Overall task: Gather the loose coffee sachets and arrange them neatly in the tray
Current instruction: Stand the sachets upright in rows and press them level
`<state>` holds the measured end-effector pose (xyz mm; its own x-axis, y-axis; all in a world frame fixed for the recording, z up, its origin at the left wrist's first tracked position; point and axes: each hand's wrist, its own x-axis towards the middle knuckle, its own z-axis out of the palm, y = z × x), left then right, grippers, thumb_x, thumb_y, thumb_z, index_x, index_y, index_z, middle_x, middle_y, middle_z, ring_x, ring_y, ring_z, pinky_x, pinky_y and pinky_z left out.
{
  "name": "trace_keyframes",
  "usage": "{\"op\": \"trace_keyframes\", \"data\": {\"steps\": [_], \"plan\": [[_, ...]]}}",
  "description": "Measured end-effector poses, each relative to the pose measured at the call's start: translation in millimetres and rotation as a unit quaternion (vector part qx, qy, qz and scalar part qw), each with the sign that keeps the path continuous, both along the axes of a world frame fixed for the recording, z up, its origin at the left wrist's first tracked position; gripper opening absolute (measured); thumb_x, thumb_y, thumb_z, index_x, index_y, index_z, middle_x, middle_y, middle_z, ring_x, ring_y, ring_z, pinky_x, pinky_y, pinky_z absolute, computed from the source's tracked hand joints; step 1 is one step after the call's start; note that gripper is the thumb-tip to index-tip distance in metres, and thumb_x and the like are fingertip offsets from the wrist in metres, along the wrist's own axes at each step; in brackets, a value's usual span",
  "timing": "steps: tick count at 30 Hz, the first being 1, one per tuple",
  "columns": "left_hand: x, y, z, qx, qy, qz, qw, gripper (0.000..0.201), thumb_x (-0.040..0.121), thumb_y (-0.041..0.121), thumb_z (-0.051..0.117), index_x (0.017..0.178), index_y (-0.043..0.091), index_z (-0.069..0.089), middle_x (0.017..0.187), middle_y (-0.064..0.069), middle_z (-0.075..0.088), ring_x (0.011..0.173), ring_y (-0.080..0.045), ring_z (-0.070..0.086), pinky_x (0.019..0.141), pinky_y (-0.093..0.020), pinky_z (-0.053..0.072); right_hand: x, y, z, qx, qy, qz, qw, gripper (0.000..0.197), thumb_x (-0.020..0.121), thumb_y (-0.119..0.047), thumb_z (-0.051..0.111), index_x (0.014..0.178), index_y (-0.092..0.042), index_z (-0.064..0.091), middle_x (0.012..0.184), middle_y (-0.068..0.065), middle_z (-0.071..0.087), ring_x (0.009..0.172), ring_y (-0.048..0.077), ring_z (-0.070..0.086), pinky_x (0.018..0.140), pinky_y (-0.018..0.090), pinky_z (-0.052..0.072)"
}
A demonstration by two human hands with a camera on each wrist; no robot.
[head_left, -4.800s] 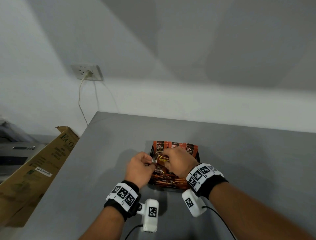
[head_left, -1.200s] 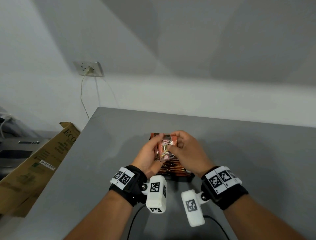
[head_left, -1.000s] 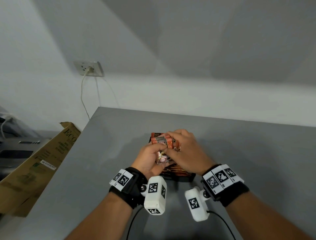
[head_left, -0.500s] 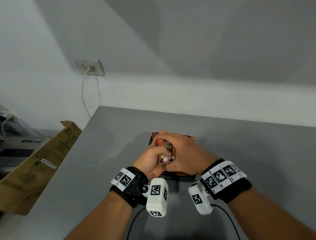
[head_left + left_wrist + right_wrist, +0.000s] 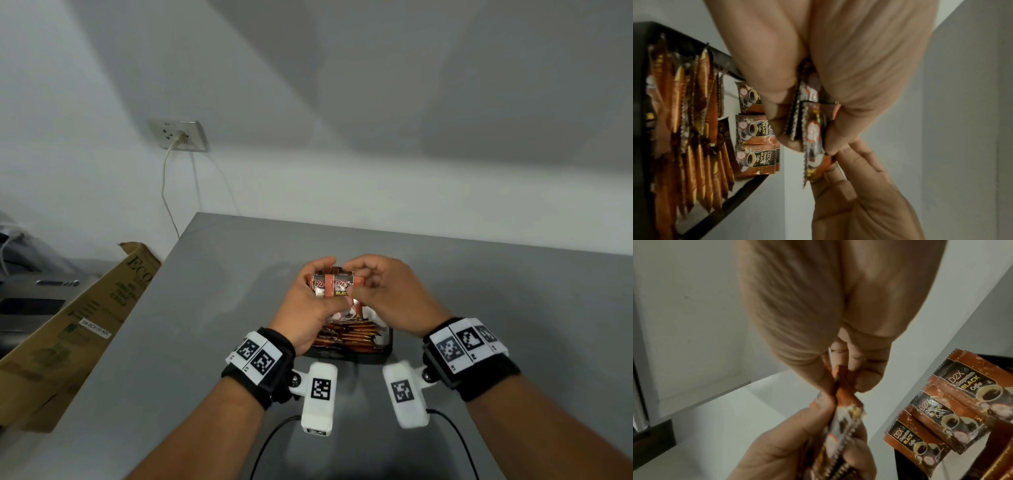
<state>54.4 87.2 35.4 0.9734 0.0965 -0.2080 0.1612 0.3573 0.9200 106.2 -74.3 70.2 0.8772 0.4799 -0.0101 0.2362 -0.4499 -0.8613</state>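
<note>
A small stack of orange-and-black coffee sachets (image 5: 334,287) is held upright just above the black tray (image 5: 386,346). My left hand (image 5: 317,284) grips the stack from the left, thumb and fingers curled round the held sachets (image 5: 812,129). My right hand (image 5: 359,278) pinches the stack's top right corner (image 5: 840,386). In the tray, several sachets (image 5: 701,129) stand on edge in rows, and others (image 5: 951,404) lean face-out at its far end. The tray's far part is hidden by my hands in the head view.
The grey table (image 5: 205,342) meets a white wall at the back. A long cardboard box (image 5: 68,329) leans off the table's left edge. A wall socket (image 5: 180,135) with a plugged cord is at the upper left. Wrist-camera cables (image 5: 274,442) trail near the front.
The hands have lifted the sachet stack slightly over the tray. The right hand has shifted from covering the stack to pinching its right corner, so the sachet fronts now face me.
</note>
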Motion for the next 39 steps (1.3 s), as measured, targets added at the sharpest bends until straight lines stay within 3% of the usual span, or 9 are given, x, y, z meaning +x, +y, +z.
{"op": "trace_keyframes", "data": {"steps": [3,7,13,16,19,26,30,36,39], "plan": [[2,6,-2,0.017,0.028,0.038,0.999,0.06,0.074,-0.005,0.079,0.125,0.016,0.054,0.107,-0.014,0.067,0.079,-0.02,0.068,0.06,-0.032,0.054,17,-11,-5,-0.032,-0.021,-0.035,0.999,0.018,0.085,-0.01,0.074,0.091,-0.028,0.072,0.078,-0.004,0.075,0.07,0.01,0.073,0.07,0.031,0.058],[6,22,-11,0.021,0.057,0.103,0.993,0.037,0.088,-0.005,0.065,0.116,0.018,0.058,0.106,-0.012,0.063,0.07,-0.016,0.06,0.056,-0.032,0.051,47,-31,-24,-0.138,-0.064,-0.119,0.981,0.02,0.086,-0.012,0.073,0.079,-0.028,0.064,0.078,-0.01,0.071,0.075,0.003,0.066,0.067,0.013,0.044],[6,29,-24,0.051,0.075,0.109,0.99,0.036,0.083,0.003,0.069,0.113,0.022,0.063,0.112,-0.021,0.067,0.076,-0.021,0.061,0.07,-0.041,0.049,62,-26,-64,-0.251,-0.033,-0.054,0.966,0.017,0.087,-0.011,0.073,0.088,-0.026,0.066,0.09,-0.005,0.068,0.086,0.014,0.065,0.068,0.019,0.047],[7,30,-26,0.039,0.083,0.096,0.991,0.036,0.085,-0.001,0.066,0.117,0.016,0.06,0.118,-0.024,0.064,0.07,-0.02,0.059,0.061,-0.037,0.05,65,-21,-77,-0.263,-0.029,-0.042,0.963,0.021,0.087,-0.012,0.073,0.086,-0.03,0.062,0.097,-0.002,0.072,0.087,0.016,0.068,0.077,0.03,0.059],[9,31,-28,0.031,0.089,0.09,0.992,0.033,0.087,-0.006,0.064,0.115,0.012,0.059,0.115,-0.025,0.063,0.066,-0.018,0.058,0.055,-0.034,0.049,68,-20,-83,-0.27,-0.037,-0.042,0.961,0.015,0.091,-0.012,0.07,0.093,-0.025,0.064,0.099,-0.001,0.071,0.088,0.017,0.068,0.076,0.032,0.059],[12,26,-26,0.026,0.114,0.067,0.991,0.044,0.083,-0.017,0.046,0.118,0.008,0.056,0.096,-0.019,0.059,0.068,-0.021,0.055,0.059,-0.036,0.05,71,-20,-89,-0.277,-0.09,-0.041,0.956,0.013,0.093,-0.009,0.062,0.103,-0.013,0.069,0.102,0.002,0.057,0.095,0.021,0.058,0.088,0.038,0.053],[10,22,-25,0.066,0.104,0.054,0.991,0.041,0.087,-0.016,0.052,0.119,0.009,0.055,0.089,-0.016,0.065,0.065,-0.025,0.06,0.061,-0.036,0.055,70,-19,-88,-0.277,-0.089,-0.039,0.956,0.016,0.094,-0.006,0.058,0.102,-0.013,0.069,0.099,0.001,0.056,0.093,0.024,0.06,0.086,0.041,0.054],[9,20,-23,0.143,0.061,0.028,0.987,0.049,0.078,-0.018,0.069,0.113,0.015,0.06,0.098,-0.009,0.076,0.079,-0.022,0.073,0.073,-0.035,0.058,59,-15,-55,-0.174,-0.131,-0.06,0.974,0.011,0.09,-0.016,0.068,0.101,-0.018,0.071,0.095,-0.006,0.06,0.086,0.009,0.057,0.081,0.022,0.047],[10,15,-18,0.164,0.041,-0.003,0.986,0.054,0.072,-0.01,0.08,0.115,0.015,0.06,0.097,-0.007,0.077,0.086,-0.022,0.074,0.077,-0.036,0.06,40,1,-26,-0.081,-0.034,0.005,0.996,0.019,0.084,-0.022,0.076,0.103,-0.026,0.073,0.091,-0.012,0.07,0.081,0.0,0.064,0.075,0.012,0.05]]}}
